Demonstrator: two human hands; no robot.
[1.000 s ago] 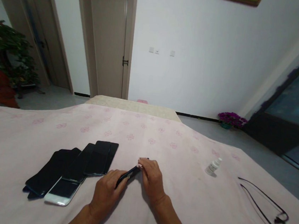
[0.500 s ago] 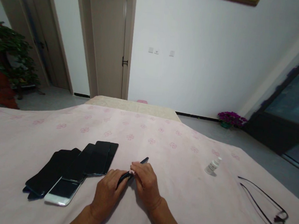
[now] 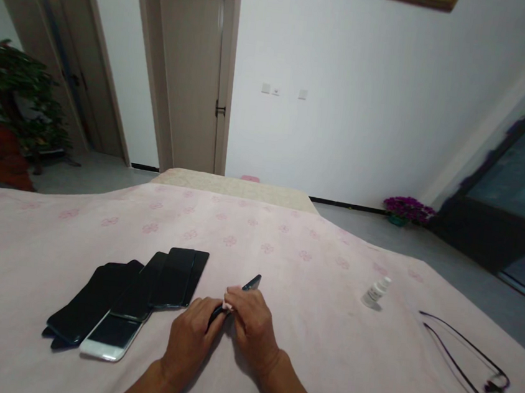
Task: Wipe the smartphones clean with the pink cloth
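Note:
My left hand [image 3: 190, 333] is closed around the near end of a dark phone [image 3: 252, 282], which I see almost edge-on. Its far end sticks out beyond my right hand [image 3: 253, 324]. Between my right fingers shows a scrap of pale pinkish cloth or tissue [image 3: 227, 306], pressed against the phone's upper edge. The fingers hide most of both. Left of my hands, several black phones [image 3: 174, 278] lie fanned out and overlapping, with a white-framed phone [image 3: 108, 352] at the near side.
A small white bottle [image 3: 375, 292] stands upright on the pink flowered cloth [image 3: 322, 346] to the right. Black-framed glasses [image 3: 464, 358] lie farther right with their arms unfolded. Beyond the covered surface are a door [image 3: 186, 76] and a pot of purple flowers [image 3: 406, 208].
My right hand, with the pale cloth, has shifted slightly left along the phone's edge toward my left hand. My left hand keeps its hold; the other things lie as before.

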